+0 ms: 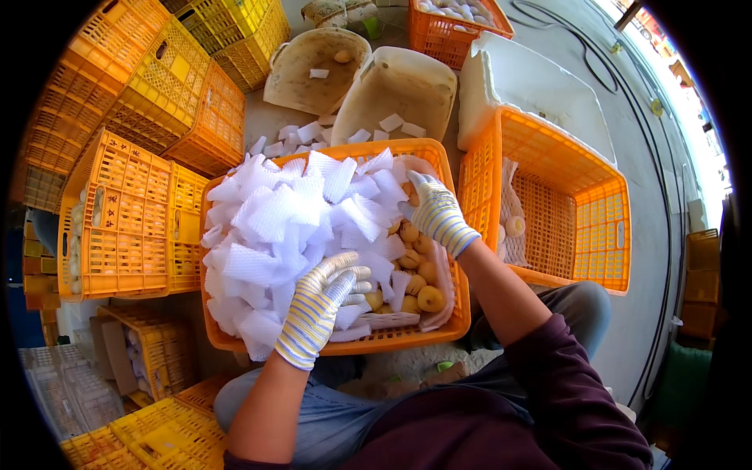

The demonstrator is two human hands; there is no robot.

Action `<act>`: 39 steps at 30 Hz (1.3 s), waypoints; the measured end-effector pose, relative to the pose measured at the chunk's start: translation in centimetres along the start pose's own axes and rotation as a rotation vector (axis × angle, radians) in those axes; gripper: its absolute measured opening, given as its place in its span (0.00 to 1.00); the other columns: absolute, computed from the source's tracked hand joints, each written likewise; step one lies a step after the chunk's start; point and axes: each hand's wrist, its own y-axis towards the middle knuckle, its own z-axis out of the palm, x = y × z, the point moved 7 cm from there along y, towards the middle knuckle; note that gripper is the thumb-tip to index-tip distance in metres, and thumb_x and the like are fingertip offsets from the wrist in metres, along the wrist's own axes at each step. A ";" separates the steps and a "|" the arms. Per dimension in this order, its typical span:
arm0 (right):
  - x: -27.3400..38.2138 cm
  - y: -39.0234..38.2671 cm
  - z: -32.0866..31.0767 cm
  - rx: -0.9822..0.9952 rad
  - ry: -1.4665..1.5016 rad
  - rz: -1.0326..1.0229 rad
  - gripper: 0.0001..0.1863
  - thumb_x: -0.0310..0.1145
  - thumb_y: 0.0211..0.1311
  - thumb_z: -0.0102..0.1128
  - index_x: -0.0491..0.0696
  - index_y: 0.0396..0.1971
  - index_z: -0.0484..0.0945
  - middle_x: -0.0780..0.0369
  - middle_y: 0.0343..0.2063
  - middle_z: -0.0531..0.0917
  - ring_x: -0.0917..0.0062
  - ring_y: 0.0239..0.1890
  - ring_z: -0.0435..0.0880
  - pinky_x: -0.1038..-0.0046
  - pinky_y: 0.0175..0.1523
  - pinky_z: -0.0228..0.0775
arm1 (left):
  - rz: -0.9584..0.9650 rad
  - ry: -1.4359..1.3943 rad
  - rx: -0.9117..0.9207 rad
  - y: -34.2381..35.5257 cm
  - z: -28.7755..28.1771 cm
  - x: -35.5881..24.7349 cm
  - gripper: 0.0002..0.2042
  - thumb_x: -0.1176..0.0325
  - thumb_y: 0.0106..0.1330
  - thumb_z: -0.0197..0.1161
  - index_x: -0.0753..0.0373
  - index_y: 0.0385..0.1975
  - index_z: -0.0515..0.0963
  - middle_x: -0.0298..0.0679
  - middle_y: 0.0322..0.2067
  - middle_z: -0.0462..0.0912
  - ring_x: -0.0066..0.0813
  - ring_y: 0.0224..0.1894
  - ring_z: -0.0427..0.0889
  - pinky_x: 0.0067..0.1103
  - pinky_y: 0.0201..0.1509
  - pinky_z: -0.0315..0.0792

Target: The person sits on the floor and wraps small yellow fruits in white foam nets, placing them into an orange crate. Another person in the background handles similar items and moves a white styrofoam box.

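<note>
My gloved left hand (325, 301) is curled around a white foam-mesh sleeve, low in the middle of an orange crate (462, 313). My gloved right hand (435, 211) is at the crate's upper right, fingers closed over a yellowish-orange round fruit (407, 196) partly hidden by them. Loose white mesh sleeves (262, 211) heap over the left and middle of the crate. Round yellow fruits (429, 298) show along its right side, beside a pale padded lining (446, 270).
A second orange crate (595, 227) with pale items stands at right, before a white foam box (540, 70). Stacked crates (145, 78) line the left. Two scuffed tubs (392, 94) and scattered foam pieces lie beyond. An orange crate (462, 31) stands at back; hoses run along the right floor.
</note>
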 end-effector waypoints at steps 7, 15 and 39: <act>-1.0 1.0 12.3 0.335 0.280 0.217 0.19 0.36 0.56 0.60 0.47 0.48 0.77 0.50 0.46 0.81 0.55 0.48 0.80 0.63 0.54 0.72 | 0.047 0.027 -0.018 -0.7 -0.8 0.0 0.19 0.65 0.70 0.59 0.68 0.56 0.72 0.48 0.45 0.81 0.32 0.43 0.83 0.25 0.47 0.78; 8.3 -0.4 13.3 0.344 -0.061 0.067 0.20 0.45 0.62 0.50 0.49 0.49 0.77 0.51 0.44 0.83 0.57 0.46 0.81 0.61 0.51 0.73 | 0.192 0.701 -0.230 0.0 -3.5 1.1 0.19 0.71 0.65 0.60 0.67 0.56 0.73 0.45 0.47 0.82 0.32 0.46 0.83 0.24 0.51 0.76; 10.2 -1.7 0.2 0.193 0.156 -0.073 0.18 0.24 0.58 0.59 0.42 0.50 0.77 0.51 0.42 0.83 0.59 0.43 0.83 0.68 0.50 0.74 | 0.140 1.355 -0.308 0.0 -4.5 -0.9 0.26 0.61 0.64 0.58 0.63 0.62 0.67 0.51 0.59 0.71 0.47 0.57 0.75 0.35 0.61 0.69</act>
